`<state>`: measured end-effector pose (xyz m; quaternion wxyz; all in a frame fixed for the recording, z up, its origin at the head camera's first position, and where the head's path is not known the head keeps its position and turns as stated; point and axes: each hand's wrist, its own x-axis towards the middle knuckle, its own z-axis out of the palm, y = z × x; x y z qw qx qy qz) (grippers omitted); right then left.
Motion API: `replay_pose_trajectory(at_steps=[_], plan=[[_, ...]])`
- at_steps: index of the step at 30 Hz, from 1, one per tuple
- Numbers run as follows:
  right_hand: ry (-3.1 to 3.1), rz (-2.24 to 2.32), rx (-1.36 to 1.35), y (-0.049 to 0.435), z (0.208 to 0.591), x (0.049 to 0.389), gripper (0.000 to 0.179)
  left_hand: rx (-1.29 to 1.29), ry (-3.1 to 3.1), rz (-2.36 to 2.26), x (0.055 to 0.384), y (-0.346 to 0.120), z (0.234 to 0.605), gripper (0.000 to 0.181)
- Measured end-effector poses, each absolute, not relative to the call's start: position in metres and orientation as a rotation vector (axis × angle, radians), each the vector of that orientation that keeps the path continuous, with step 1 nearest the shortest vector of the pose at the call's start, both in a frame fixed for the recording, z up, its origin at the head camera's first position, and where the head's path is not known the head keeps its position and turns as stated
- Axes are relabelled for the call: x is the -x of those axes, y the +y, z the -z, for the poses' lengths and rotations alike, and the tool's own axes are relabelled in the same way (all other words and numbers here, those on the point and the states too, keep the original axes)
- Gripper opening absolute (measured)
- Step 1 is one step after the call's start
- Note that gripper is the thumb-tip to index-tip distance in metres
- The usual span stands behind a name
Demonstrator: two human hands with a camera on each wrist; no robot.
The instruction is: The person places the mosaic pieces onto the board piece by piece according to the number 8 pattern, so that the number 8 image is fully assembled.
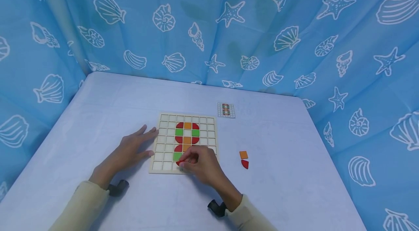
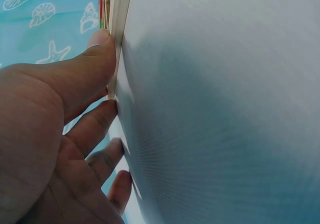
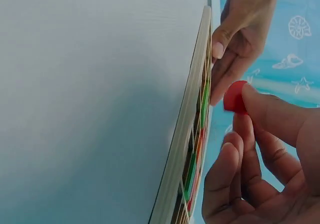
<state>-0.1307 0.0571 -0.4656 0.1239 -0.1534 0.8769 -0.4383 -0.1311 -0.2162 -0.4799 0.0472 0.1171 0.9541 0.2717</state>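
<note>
A wooden grid board (image 1: 158, 165) lies on the table with red, green and orange tiles set in its cells. My right hand (image 1: 203, 163) is over the board's near part, its thumb and fingers pinching a red rounded tile (image 3: 235, 98). Some cells on the lower right of the pattern are hidden behind this hand. At the board's left edge rests my left hand (image 1: 132, 148), fingers spread and nearly straight, thumb (image 2: 100, 49) against the frame. Next to the pinched tile, a green tile (image 1: 177, 156) sits in its cell.
Right of the board lie a loose orange square tile (image 1: 243, 155) and a red quarter-circle tile (image 1: 244, 164). A small pattern card (image 1: 226, 110) is behind the board's right corner. A blue shell-print curtain (image 1: 209, 23) stands around the white table (image 1: 278, 132).
</note>
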Motion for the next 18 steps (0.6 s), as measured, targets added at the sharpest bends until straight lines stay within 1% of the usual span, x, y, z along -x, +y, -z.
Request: replay_pose_trajectory(at_steps=[3, 12, 18], plan=[[2.579, 1.245, 0.447, 0.052, 0.466, 0.131, 0.009, -0.353, 2.906, -0.835, 0.131, -0.217, 0.481, 0.078], [2.713, 1.054, 0.493, 0.041, 0.47, 0.132, 0.016, -0.352, 2.901, -0.843, 0.132, -0.216, 0.481, 0.079], [2.729, 0.994, 0.538, 0.037, 0.471, 0.134, 0.017, -0.353, 2.905, -0.843, 0.131, -0.217, 0.482, 0.079]])
